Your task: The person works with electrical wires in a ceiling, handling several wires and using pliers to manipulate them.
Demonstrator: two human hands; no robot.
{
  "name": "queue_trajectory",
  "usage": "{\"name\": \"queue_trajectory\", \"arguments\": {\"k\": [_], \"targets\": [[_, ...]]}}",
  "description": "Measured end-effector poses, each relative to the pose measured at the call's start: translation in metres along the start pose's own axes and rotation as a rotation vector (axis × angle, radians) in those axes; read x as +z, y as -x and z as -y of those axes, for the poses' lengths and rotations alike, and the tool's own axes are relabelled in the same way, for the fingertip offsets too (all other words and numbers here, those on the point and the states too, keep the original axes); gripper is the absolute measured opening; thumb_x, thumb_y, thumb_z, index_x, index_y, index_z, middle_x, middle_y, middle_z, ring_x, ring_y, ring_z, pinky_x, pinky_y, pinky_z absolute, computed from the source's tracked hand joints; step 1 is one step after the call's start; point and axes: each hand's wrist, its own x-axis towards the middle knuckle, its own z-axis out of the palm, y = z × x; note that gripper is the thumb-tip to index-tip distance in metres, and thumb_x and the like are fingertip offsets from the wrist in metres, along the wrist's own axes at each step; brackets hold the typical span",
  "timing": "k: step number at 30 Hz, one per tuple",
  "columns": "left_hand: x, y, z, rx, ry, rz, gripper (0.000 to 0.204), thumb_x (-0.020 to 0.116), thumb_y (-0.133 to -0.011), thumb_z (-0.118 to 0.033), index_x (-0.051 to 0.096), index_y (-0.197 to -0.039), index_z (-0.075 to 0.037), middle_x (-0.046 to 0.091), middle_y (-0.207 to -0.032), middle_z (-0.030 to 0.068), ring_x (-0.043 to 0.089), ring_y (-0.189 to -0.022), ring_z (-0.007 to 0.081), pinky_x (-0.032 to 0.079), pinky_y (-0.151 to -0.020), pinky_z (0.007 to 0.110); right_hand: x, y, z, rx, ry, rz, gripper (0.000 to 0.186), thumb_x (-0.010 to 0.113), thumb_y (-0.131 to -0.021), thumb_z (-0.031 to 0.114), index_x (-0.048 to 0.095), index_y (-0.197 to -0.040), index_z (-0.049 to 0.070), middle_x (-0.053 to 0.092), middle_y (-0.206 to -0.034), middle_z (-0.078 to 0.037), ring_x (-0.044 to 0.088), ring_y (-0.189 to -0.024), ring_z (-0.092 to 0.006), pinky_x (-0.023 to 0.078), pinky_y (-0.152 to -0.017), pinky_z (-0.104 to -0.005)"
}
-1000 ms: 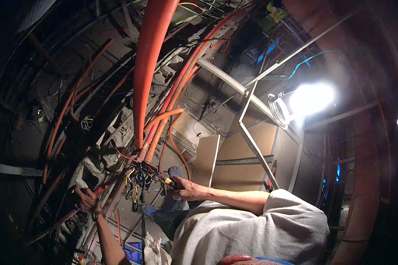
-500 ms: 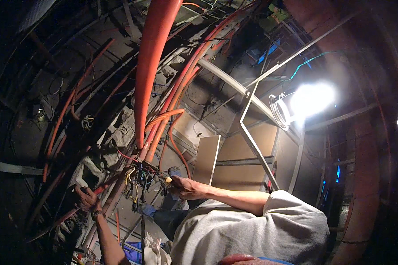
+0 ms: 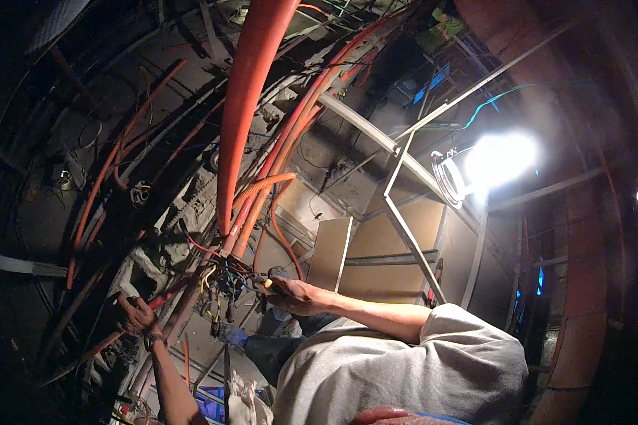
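A bundle of loose wires (image 3: 223,280), dark with some yellow and red ones, spills out at the lower end of several orange and red conduits (image 3: 262,170). My right hand (image 3: 295,296) is beside the bundle on its right, closed around a small thing with a pale yellow end (image 3: 267,283); its kind does not show. Farther left, my left hand (image 3: 139,316) is closed with curled fingers at the rough edge of a broken concrete block (image 3: 145,273), next to a red pipe (image 3: 160,300). What its fingers grip, if anything, is hidden in shadow.
A thick orange pipe (image 3: 244,106) rises close in front. At the right, a bright work lamp (image 3: 500,159) hangs by a thin metal frame (image 3: 412,234). Brown panels (image 3: 397,230) stand behind my right arm. A blue bag-like thing (image 3: 211,405) lies low at the left.
My right hand has shifted slightly left and up toward the wires, with the yellow-ended thing still in it. Some wires hang a little differently. My left hand has hardly moved.
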Motion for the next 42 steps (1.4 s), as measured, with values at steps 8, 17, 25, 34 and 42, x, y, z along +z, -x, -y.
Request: {"name": "queue_trajectory", "arguments": {"k": [8,17,25,34,42], "targets": [[-0.016,-0.003,-0.035,-0.061,-0.276,0.21,0.059,0.042,-0.101,-0.046,0.037,-0.15,-0.014,0.061,-0.133,0.0188,0.061,-0.112,0.0425,0.038,-0.104,0.053,-0.008,0.007,0.024,0.066,-0.043,-0.011,0.027,0.055,-0.102,0.027,0.05,-0.116,0.005,0.055,-0.082,-0.006,0.048,-0.075,-0.016,0.043,-0.066,-0.0336],[0.026,0.008,0.023,0.055,-0.215,-0.012,0.058,0.039,-0.102,-0.049,0.034,-0.152,-0.021,0.054,-0.145,0.0065,0.055,-0.127,0.0337,0.031,-0.109,0.061,0.005,-0.003,-0.02,-0.018,0.038,0.013,0.028,0.057,-0.1,0.027,0.05,-0.116,0.005,0.057,-0.083,-0.009,0.05,-0.075,-0.0183,0.046,-0.068,-0.0355],[0.031,0.007,0.022,0.023,-0.084,-0.126,0.06,0.036,-0.102,-0.056,0.036,-0.153,-0.025,0.058,-0.142,-0.0025,0.062,-0.119,0.0299,0.03,-0.109,0.063,-0.001,0.0,0.008,0.112,0.012,0.021,0.03,0.059,-0.098,0.022,0.051,-0.121,0.005,0.06,-0.09,-0.01,0.051,-0.08,-0.0168,0.046,-0.072,-0.0338],[0.0,0.002,-0.007,-0.028,-0.12,-0.004,0.058,0.039,-0.101,-0.056,0.041,-0.149,-0.023,0.066,-0.13,0.0035,0.066,-0.11,0.0333,0.036,-0.104,0.06,-0.008,0.006,0.015,0.061,-0.162,0.098,0.041,0.061,-0.096,0.017,0.048,-0.129,-0.002,0.062,-0.106,-0.009,0.057,-0.1,-0.0135,0.045,-0.086,-0.0278],[-0.015,-0.007,-0.029,-0.07,-0.05,0.229,0.057,0.039,-0.101,-0.054,0.04,-0.149,-0.024,0.06,-0.138,0.0055,0.06,-0.119,0.0333,0.033,-0.103,0.065,-0.015,-0.003,0.007,0.24,0.019,0.088,0.038,0.067,-0.092,0.014,0.052,-0.124,0.0,0.065,-0.102,-0.009,0.057,-0.091,-0.0128,0.047,-0.078,-0.0296]]}}
